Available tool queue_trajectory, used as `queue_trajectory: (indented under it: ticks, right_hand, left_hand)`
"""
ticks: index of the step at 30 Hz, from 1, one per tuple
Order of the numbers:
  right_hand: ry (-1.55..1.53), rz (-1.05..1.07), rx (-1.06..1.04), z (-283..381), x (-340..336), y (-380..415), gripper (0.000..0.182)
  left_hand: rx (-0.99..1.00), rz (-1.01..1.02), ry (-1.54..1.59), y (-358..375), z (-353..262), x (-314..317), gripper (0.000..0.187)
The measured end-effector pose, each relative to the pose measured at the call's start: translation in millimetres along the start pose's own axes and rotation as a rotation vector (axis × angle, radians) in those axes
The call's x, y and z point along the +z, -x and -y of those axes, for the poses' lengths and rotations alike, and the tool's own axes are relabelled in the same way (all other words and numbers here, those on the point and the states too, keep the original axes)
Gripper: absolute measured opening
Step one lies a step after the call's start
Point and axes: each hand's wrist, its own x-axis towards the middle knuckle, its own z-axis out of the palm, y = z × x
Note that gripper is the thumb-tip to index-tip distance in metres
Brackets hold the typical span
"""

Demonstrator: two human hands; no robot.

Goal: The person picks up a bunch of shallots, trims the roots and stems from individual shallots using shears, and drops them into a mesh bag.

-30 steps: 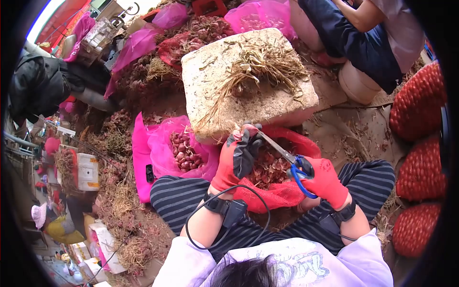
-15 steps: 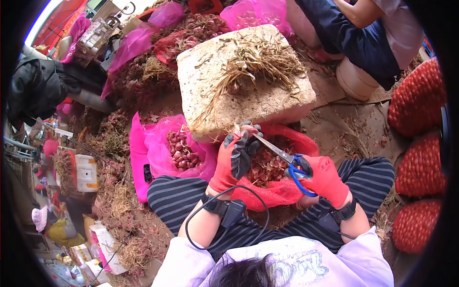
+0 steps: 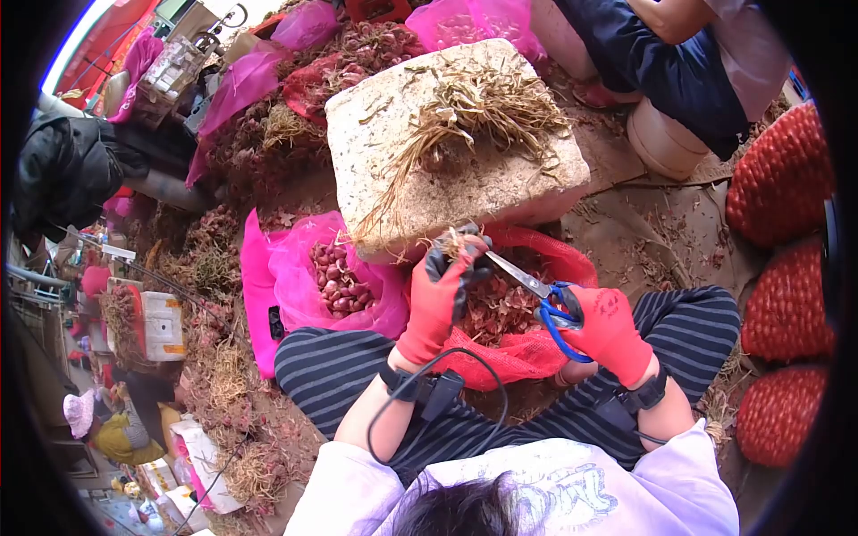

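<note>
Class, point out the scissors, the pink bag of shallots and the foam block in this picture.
scissors (image 3: 527, 283), head view, on the blades
pink bag (image 3: 290, 259), head view, on its left wall
foam block (image 3: 483, 192), head view, on its bare top

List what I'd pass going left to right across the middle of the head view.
pink bag of shallots → left hand → scissors → right hand → red mesh sacks
</note>
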Motion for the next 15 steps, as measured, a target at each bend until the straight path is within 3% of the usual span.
queue_trajectory:
  ticks: [2, 6, 9, 15]
  right_hand:
    - [-0.033, 0.022, 0.014, -1, -2, -1, 0.030]
    - [0.010, 0.053, -0.001, -3, -3, -1, 0.031]
    - [0.038, 0.097, 0.024, -2, -7, 0, 0.032]
    - [0.070, 0.129, -0.007, -8, -23, 0, 0.031]
  left_hand:
    - [0.088, 0.010, -0.246, 1, 4, -1, 0.019]
    - [0.212, 0.014, -0.328, -2, 14, -5, 0.020]
    - [0.320, -0.007, -0.768, -1, 15, -11, 0.025]
    - [-0.101, 0.198, -0.527, -5, -5, -15, 0.027]
